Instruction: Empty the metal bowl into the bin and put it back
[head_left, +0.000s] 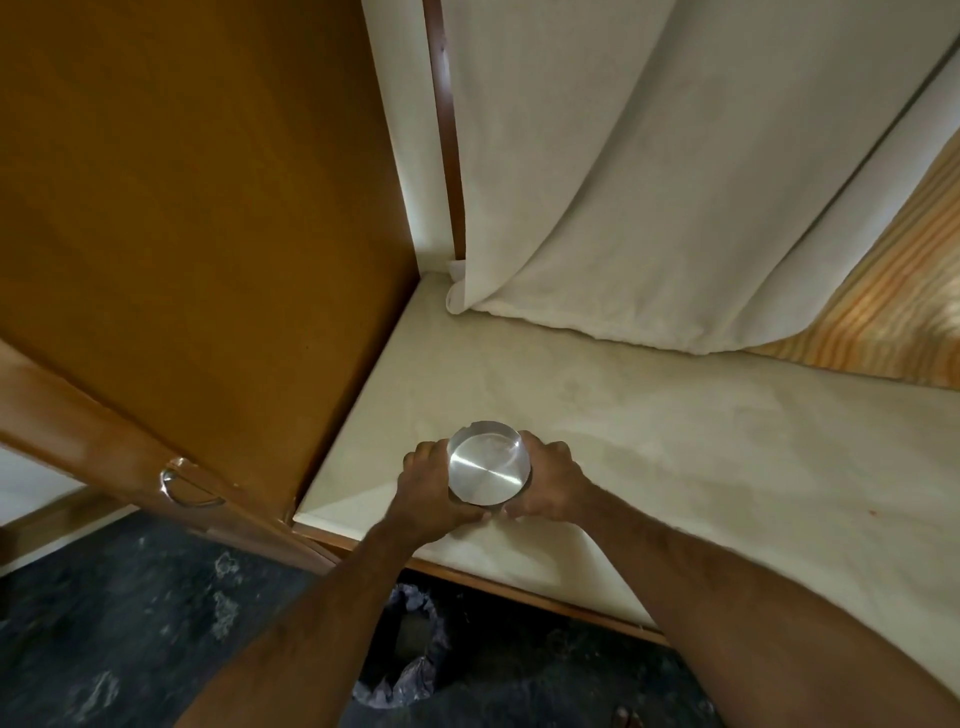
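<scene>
A small round metal bowl (485, 464) sits low over the cream countertop (675, 447), near its front left corner. My left hand (428, 491) wraps its left side and my right hand (550, 480) wraps its right side, so both grip it. The bowl's shiny inside looks empty. Below the counter edge on the dark floor stands a bin (410, 654) lined with a grey plastic bag, partly hidden behind my left forearm.
A tall brown wooden panel (197, 208) rises at the left, with an open cabinet door and its metal handle (189, 491) beside it. A white curtain (649, 182) hangs over the back of the counter. A striped wooden surface (898, 312) shows at the right.
</scene>
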